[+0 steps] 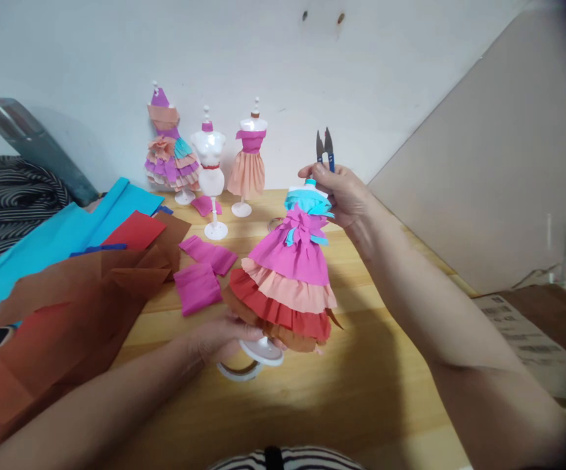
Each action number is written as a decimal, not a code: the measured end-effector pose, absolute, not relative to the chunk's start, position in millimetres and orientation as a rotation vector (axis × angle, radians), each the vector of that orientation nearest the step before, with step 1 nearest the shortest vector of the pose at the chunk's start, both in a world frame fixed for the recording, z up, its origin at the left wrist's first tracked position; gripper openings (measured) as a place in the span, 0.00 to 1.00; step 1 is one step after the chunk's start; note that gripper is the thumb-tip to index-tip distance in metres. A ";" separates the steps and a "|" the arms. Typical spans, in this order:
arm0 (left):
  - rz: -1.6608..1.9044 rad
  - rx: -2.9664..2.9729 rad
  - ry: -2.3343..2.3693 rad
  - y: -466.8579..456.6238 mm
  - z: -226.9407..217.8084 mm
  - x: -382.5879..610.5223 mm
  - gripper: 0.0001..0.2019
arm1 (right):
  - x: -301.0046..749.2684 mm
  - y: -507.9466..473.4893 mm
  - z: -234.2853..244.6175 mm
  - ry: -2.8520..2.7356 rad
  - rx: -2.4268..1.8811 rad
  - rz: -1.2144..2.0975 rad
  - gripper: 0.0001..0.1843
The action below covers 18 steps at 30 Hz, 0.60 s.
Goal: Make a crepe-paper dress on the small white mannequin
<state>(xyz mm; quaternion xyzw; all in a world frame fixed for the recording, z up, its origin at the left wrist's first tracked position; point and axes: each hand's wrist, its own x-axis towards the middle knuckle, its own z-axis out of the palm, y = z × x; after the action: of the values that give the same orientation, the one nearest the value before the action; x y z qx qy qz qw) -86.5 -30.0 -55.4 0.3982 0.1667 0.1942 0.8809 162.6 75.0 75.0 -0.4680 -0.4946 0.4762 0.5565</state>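
A small dress-form mannequin (311,184) leans in front of me in a layered crepe-paper dress (290,261): turquoise top, magenta flower and skirt, then peach, red and brown ruffles. My left hand (224,334) is closed round its stand under the hem, just above the white round base (263,352); the skirt hides some fingers. Beside the turquoise neck, my right hand (346,194) grips a pair of thread snips (326,150), blades pointing up and apart. Its fingers are close behind the mannequin's shoulder, and I cannot tell whether they touch it.
Behind stand three more mannequins: one in a ruffled dress (168,140), one nearly bare (210,153), one in a peach skirt (247,173). Magenta paper pieces (197,288), brown paper (81,287) and turquoise paper (57,238) lie left. A tape roll (237,373) is below the base; a cardboard box (537,339) sits right.
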 end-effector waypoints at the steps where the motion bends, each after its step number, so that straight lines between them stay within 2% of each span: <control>1: 0.401 0.808 0.343 -30.4 -55.3 -86.0 0.14 | 162.6 76.5 74.1 -1.160 -1.107 1.142 0.10; 6: 0.403 0.732 0.381 -32.1 -50.3 -83.7 0.15 | 160.7 83.9 66.0 -1.108 -1.128 1.190 0.08; 13: 0.439 0.963 0.472 -32.1 -45.2 -83.2 0.14 | 165.4 86.1 52.5 -1.099 -1.096 1.229 0.10; 18: 0.453 1.098 0.705 -35.6 -36.4 -81.1 0.13 | 165.8 64.1 63.8 -1.086 -1.000 0.958 0.07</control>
<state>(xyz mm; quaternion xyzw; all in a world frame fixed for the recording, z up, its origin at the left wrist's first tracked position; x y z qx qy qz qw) -81.1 -35.6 -36.4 0.5063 0.3252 0.2088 0.7709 165.8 64.1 63.8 -0.4381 -0.4757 0.4195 0.6370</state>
